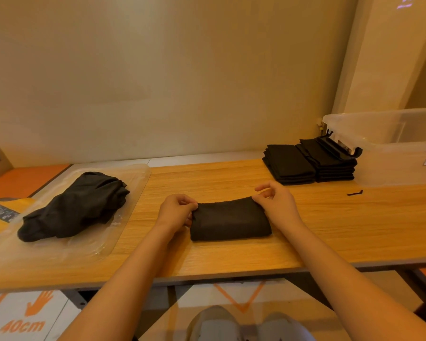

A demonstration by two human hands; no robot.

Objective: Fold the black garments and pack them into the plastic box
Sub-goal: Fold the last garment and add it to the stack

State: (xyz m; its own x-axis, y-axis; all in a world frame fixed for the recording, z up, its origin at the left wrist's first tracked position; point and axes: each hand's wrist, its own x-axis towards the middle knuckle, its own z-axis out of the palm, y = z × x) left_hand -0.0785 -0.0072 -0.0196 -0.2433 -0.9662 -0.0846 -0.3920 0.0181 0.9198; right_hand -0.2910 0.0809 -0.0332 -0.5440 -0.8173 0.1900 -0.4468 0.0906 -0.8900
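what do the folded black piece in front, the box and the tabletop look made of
Folded garment: soft matte black cloth, perhaps knit or fleece; the surface looks slightly fuzzy and the fold is rounded.
Plastic box: translucent, faintly glossy plastic; its inside shows through the side.
Table: wood-grain top, likely laminate, judging by even streaks and smooth sheen.

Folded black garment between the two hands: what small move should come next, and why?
Probably lift it and carry it right. The left hand and right hand each pinch an end of the folded black garment, which already looks compact on the wooden table, and two stacks of folded black garments sit beside the clear plastic box.
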